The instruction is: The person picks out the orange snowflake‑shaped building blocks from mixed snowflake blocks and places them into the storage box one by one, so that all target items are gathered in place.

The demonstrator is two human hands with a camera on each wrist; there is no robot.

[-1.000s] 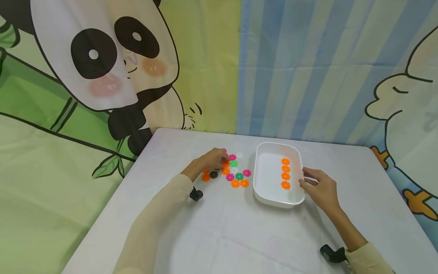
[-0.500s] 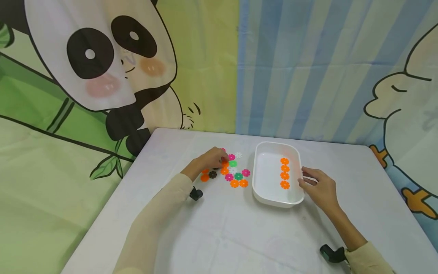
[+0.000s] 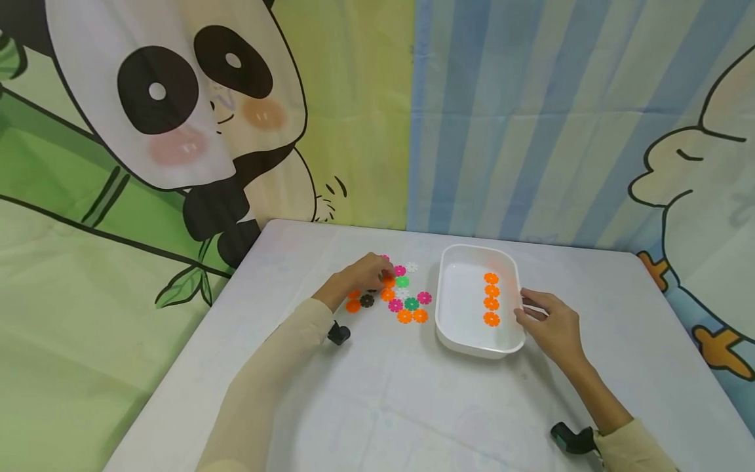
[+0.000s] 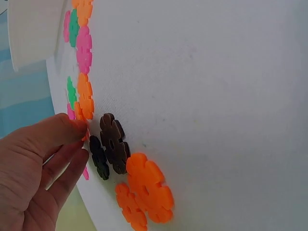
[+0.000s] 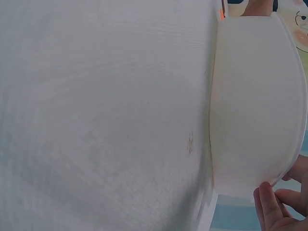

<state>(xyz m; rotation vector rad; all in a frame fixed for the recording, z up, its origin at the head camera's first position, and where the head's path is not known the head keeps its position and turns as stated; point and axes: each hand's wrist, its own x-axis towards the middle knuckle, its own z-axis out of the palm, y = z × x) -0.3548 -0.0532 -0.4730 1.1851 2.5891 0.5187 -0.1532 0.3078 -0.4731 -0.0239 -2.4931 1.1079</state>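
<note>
Flower-shaped notched plastic discs in orange, pink, green, white and black lie in a loose cluster on the table. My left hand is over the cluster's left side, its thumb and fingertips brought together at an orange-red disc that they mostly hide. Close by those fingertips are a dark brown disc, a smaller black disc and an orange disc. A white plastic tray stands right of the cluster, several orange discs lined up inside it. My right hand grips the tray's right wall at the rim.
The white-covered table ends at a cloth backdrop with a panda and stripes. A black camera mount sits at my right wrist, and another camera mount at my left wrist.
</note>
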